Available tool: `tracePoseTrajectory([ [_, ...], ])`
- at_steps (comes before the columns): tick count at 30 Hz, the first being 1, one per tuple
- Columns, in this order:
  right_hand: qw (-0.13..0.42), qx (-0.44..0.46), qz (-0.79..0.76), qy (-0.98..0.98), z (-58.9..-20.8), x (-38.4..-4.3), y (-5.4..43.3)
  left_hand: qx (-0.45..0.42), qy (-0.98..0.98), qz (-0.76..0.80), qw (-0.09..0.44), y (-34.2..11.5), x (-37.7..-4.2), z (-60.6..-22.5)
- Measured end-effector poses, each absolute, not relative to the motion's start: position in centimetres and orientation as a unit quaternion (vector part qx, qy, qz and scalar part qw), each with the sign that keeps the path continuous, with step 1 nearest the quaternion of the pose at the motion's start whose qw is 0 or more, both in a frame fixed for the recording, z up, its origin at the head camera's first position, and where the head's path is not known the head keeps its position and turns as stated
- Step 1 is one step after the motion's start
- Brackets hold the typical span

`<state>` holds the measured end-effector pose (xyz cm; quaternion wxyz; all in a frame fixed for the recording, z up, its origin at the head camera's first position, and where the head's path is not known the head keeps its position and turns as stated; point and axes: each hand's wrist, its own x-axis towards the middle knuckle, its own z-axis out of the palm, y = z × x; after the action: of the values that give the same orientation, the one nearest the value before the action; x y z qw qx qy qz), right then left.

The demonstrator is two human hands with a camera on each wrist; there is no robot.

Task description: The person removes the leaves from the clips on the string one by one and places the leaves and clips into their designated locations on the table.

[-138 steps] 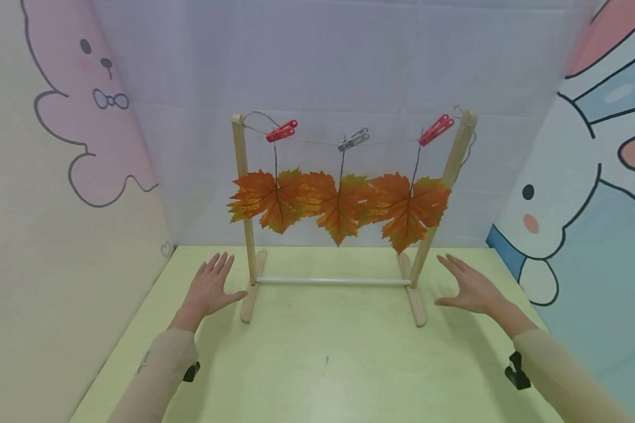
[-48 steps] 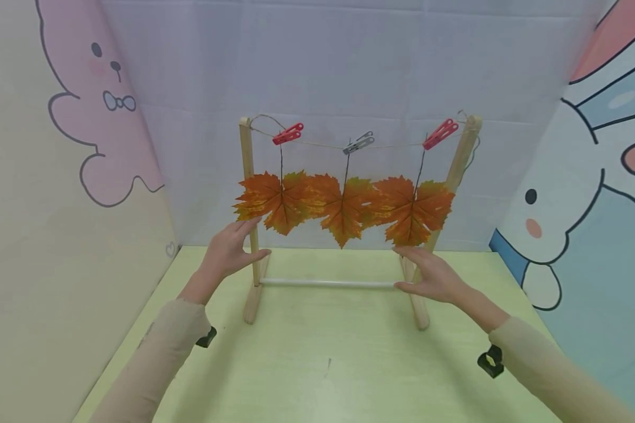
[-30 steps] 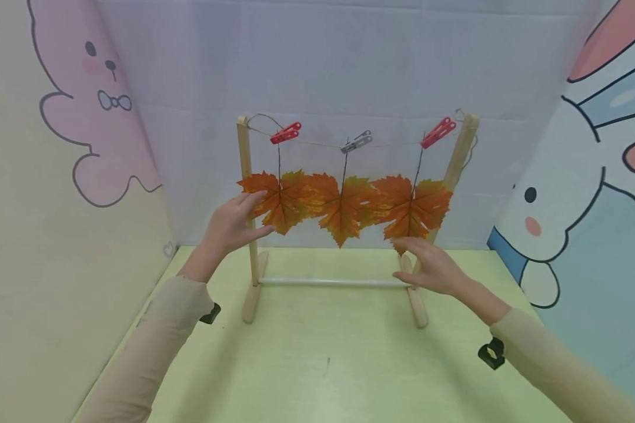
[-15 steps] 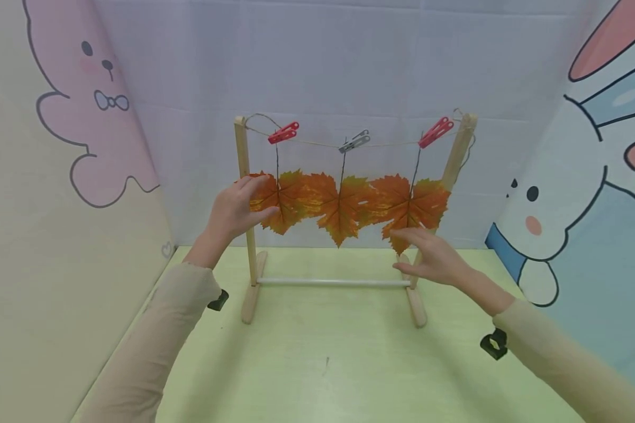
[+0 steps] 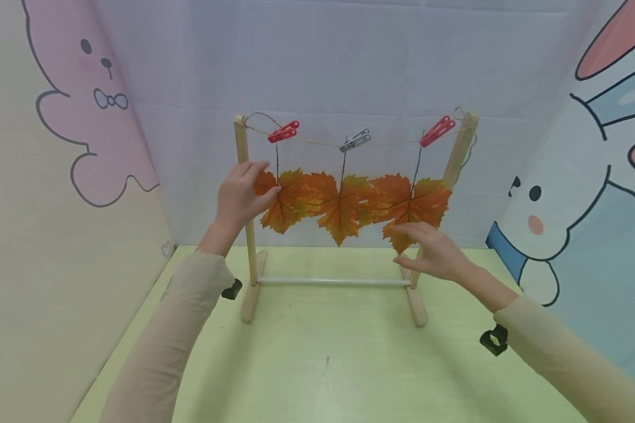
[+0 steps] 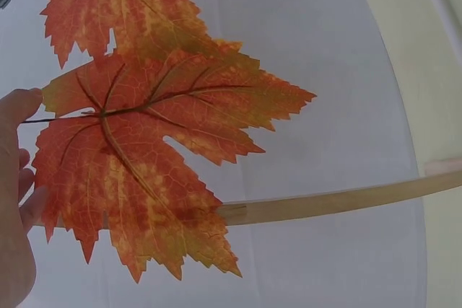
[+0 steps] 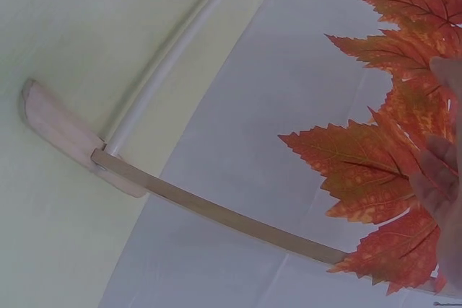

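Note:
Three orange-yellow maple leaves hang in a row: a left leaf point(image 5: 288, 202), a middle leaf point(image 5: 338, 205) and a right leaf point(image 5: 402, 200). Red clothespins point(image 5: 283, 131) hold the outer stems on a string, a grey clothespin point(image 5: 355, 141) the middle one. My left hand point(image 5: 238, 197) is at the left leaf's outer edge, thumb and fingers spread apart; in the left wrist view its thumb tip is near the stem. At the right leaf's lower part is my right hand point(image 5: 436, 252), thumb apart from the fingers. Whether either hand touches a leaf I cannot tell.
The string runs between two wooden posts point(image 5: 251, 252) of a stand on a pale yellow table point(image 5: 317, 341). A white rod point(image 5: 333, 282) joins the posts near their wooden feet point(image 5: 250, 305). Behind hangs a white cloth point(image 5: 328, 59); cartoon-printed panels point(image 5: 577, 205) flank both sides.
Both hands have come up and inward from beside the stand's base. In the last second my left hand rises along the left leaf, while the right rises slightly. Leaves and clothespins stay in place.

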<state>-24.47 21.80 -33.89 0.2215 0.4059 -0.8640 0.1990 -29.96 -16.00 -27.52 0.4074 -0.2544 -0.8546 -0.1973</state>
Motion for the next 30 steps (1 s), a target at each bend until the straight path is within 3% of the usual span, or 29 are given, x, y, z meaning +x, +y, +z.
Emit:
tracePoseTrajectory([
  [7, 0.231, 0.388, 0.195, -0.871, -33.3, -24.7, 21.7, -0.235, -0.854, -0.179, 0.428, -15.5, -30.5, -27.1],
  [25, 0.257, 0.431, 0.198, -0.842, -31.9, -25.8, 20.2, -0.197, -0.878, -0.2, 0.387, -14.7, -31.5, -25.9],
  [30, 0.26, 0.433, 0.202, -0.839, -30.9, -25.9, 19.3, -0.207, -0.869, -0.203, 0.4, -14.2, -31.4, -25.4],
])
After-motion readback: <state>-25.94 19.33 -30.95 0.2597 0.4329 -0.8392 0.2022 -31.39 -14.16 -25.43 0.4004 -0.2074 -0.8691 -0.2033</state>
